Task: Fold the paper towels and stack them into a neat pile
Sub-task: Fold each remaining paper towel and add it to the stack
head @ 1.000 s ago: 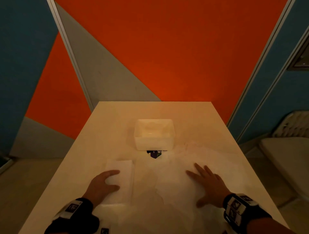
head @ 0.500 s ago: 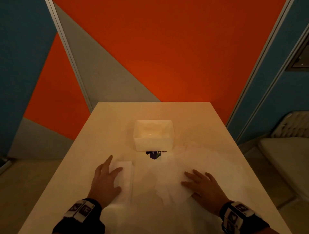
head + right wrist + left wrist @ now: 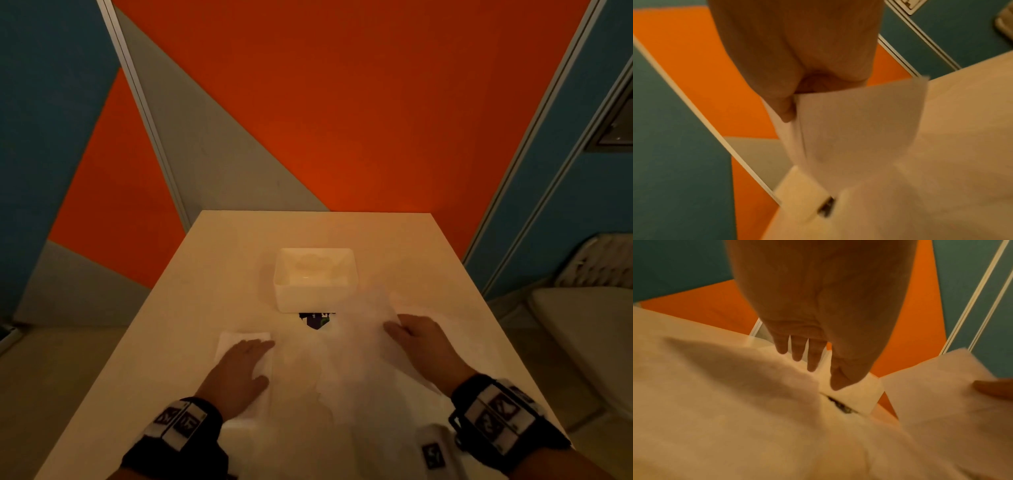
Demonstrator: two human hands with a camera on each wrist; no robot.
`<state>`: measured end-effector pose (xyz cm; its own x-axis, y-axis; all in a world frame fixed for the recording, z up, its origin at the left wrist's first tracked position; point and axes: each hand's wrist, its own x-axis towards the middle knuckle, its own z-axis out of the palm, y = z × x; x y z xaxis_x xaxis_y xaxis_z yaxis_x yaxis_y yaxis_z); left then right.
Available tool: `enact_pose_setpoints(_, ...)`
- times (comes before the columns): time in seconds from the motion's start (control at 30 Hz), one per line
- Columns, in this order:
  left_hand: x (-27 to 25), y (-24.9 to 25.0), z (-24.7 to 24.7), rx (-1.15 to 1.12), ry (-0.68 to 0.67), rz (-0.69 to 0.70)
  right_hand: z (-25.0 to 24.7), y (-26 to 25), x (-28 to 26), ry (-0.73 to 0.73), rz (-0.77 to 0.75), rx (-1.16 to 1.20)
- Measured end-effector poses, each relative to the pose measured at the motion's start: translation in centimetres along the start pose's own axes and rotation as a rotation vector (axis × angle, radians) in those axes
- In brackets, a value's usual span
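A folded white paper towel (image 3: 241,337) lies on the table left of centre. My left hand (image 3: 248,354) rests flat on it, fingers straight (image 3: 797,352). Loose unfolded paper towels (image 3: 356,373) spread over the middle and right of the table. My right hand (image 3: 406,330) pinches the far edge of one sheet. In the right wrist view the thumb (image 3: 785,110) and curled fingers hold that sheet (image 3: 859,123), which bends up off the table. The left wrist view shows the same raised sheet (image 3: 937,395) at right.
A white rectangular box (image 3: 315,294) stands mid-table beyond the hands, with a small dark tag (image 3: 315,320) at its near side. The beige table (image 3: 212,267) ends at an orange wall. A pale chair (image 3: 589,329) sits off the right edge.
My right hand has moved forward from lying flat and taken hold of a sheet's far edge. My left hand has slid to the right on the folded towel.
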<state>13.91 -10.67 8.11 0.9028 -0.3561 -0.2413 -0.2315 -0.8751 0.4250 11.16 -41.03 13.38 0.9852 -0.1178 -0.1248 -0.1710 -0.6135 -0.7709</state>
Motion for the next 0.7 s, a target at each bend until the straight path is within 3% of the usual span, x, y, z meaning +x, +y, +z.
enact_pose_setpoints(0.13,-0.1,3.8,-2.4,-0.566,0.065,0.071,-1.8,-4.2,-0.9,-0.005,0.080,0.503)
enact_pose_setpoints(0.3,-1.4,8.6,-5.9,-1.005,0.069,0.205,-3.4,-8.3,-1.9,-0.050,0.129,0.833)
enact_pose_setpoints(0.47,-2.4,11.1,-8.5,-1.173,0.200,0.317,-4.8,-10.6,-3.2,-0.056,0.156,0.972)
enact_pose_setpoints(0.7,-2.1,12.4,-9.5,-1.100,0.391,0.352,-5.1,-11.4,-3.5,-0.080,0.247,1.033)
